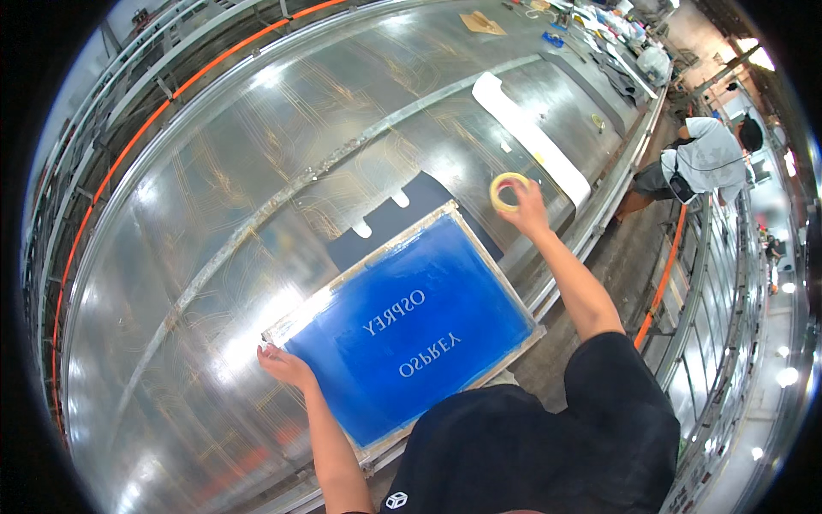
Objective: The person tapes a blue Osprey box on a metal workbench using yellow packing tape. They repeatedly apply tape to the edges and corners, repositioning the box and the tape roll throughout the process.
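Note:
A blue screen-printing frame (411,321) with pale mirrored lettering and worn, taped edges lies before me on the metal table. At its left corner, the fingers of my left hand (287,367) are closed on the rim. My right hand (527,210) grips a roll of pale yellow tape (495,194) above the table, just beyond the frame's far right corner. A dark grey sheet (377,230) with notched edges sticks out from under the frame's far side. Whatever part of it lies beneath the frame is hidden.
A long white strip (531,141) and a dark grey strip (586,90) lie farther off. Clutter (612,43) and a brown paper piece (482,23) are at the far end. To the right, another person (711,158) stands beside the table. Orange rails (184,84) run along the left.

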### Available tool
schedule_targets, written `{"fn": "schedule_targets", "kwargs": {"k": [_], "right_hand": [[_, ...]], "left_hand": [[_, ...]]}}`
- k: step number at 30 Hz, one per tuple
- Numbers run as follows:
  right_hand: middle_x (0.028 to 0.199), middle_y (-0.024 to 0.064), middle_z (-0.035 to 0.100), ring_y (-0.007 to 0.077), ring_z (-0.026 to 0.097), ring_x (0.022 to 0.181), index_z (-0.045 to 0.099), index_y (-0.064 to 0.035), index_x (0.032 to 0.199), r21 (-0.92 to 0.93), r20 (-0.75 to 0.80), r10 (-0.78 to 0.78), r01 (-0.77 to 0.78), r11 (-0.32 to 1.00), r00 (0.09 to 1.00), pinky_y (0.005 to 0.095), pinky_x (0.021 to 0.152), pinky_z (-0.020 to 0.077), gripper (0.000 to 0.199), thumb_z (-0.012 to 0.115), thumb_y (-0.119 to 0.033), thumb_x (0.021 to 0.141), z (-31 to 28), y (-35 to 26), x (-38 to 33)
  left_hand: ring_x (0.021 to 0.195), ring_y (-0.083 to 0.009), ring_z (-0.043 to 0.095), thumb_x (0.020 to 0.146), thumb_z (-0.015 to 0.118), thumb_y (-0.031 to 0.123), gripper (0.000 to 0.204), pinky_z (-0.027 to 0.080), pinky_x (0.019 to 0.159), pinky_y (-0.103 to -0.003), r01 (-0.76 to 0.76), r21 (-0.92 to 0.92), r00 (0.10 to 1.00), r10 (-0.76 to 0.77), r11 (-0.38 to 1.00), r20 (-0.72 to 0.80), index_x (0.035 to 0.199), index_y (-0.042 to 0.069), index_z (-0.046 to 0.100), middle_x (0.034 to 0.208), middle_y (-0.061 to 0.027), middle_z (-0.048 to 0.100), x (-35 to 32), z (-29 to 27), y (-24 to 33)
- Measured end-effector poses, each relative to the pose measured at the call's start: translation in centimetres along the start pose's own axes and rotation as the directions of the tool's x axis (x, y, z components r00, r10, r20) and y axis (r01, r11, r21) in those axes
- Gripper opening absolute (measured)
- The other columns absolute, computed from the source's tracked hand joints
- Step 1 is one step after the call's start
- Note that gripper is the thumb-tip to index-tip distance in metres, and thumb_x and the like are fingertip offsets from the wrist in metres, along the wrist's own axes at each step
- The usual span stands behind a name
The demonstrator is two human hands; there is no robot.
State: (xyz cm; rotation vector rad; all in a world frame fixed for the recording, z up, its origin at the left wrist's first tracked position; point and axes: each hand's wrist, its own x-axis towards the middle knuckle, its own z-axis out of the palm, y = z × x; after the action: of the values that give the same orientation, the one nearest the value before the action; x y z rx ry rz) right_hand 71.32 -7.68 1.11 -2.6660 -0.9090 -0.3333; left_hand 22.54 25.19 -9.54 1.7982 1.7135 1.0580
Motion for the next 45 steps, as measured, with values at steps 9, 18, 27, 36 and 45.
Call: {"fn": "schedule_targets", "kwargs": {"k": [9, 18, 27, 36, 45], "right_hand": [[0.132, 0.0186, 0.047, 0.039, 0.047, 0.127, 0.049, -0.0188, 0.139, 0.457, 0.067, -0.352, 0.285, 0.843, 0.934, 0.0456, 0.1, 0.0468, 0.08, 0.082, -0.032, 0.067, 2.5, -17.7, -3.4], [0.136, 0.024, 0.047, 0.041, 0.046, 0.128, 0.054, -0.0142, 0.133, 0.126, 0.214, -0.1, 0.074, 0.989, 0.972, 0.0458, 0.103, 0.045, 0.072, 0.081, -0.037, 0.071, 2.8, -5.8, 2.4], [0.139, 0.0271, 0.04, 0.0438, 0.04, 0.132, 0.038, -0.0149, 0.148, 0.171, 0.056, 0.231, -0.237, 0.956, 0.971, 0.0458, 0.108, 0.0388, 0.096, 0.085, -0.036, 0.067, 5.5, 3.7, -0.4], [0.144, 0.0214, 0.047, 0.0371, 0.038, 0.139, 0.048, -0.0003, 0.139, 0.5, 0.053, -0.344, 0.273, 0.822, 0.938, 0.0478, 0.116, 0.0271, 0.048, 0.054, -0.024, 0.097, 5.1, -19.5, -3.3], [0.156, 0.0025, 0.036, 0.0202, 0.031, 0.145, 0.041, -0.0189, 0.148, 0.335, 0.29, -0.832, 0.764, 0.552, 0.474, 0.0416, 0.121, 0.0203, 0.057, 0.048, -0.045, 0.098, 6.6, -15.2, -0.1]], "left_hand": [[0.113, -0.036, 0.058, 0.106, 0.038, 0.042, 0.056, 0.046, 0.096, -0.042, 0.015, -0.057, 0.998, -0.011, 0.998, 0.063, 0.133, -0.007, 0.046, 0.122, -0.0256, 0.058, 0.1, -0.5, 0.8], [0.106, -0.0354, 0.062, 0.105, 0.04, 0.041, 0.053, 0.049, 0.088, -0.042, -0.108, 0.081, 0.993, 0.104, 0.991, 0.05, 0.132, -0.004, 0.048, 0.119, -0.0244, 0.061, -0.1, -0.8, 0.0], [0.101, -0.0358, 0.06, 0.104, 0.045, 0.033, 0.044, 0.046, 0.089, -0.043, -0.097, 0.02, 0.995, 0.097, 0.995, 0.002, 0.127, -0.003, 0.053, 0.113, -0.0217, 0.063, 0.1, -0.3, -0.1], [0.104, -0.0338, 0.058, 0.102, 0.048, 0.035, 0.043, 0.046, 0.085, -0.042, -0.158, 0.195, 0.987, 0.16, 0.968, 0.009, 0.129, 0.001, 0.055, 0.112, -0.016, 0.058, 0.4, 0.0, -0.8], [0.116, -0.0326, 0.052, 0.104, 0.043, 0.042, 0.048, 0.041, 0.088, -0.052, -0.144, 0.434, 0.988, 0.101, 0.889, 0.12, 0.138, 0.01, 0.05, 0.123, -0.011, 0.054, 0.0, 0.1, -1.1]]}}
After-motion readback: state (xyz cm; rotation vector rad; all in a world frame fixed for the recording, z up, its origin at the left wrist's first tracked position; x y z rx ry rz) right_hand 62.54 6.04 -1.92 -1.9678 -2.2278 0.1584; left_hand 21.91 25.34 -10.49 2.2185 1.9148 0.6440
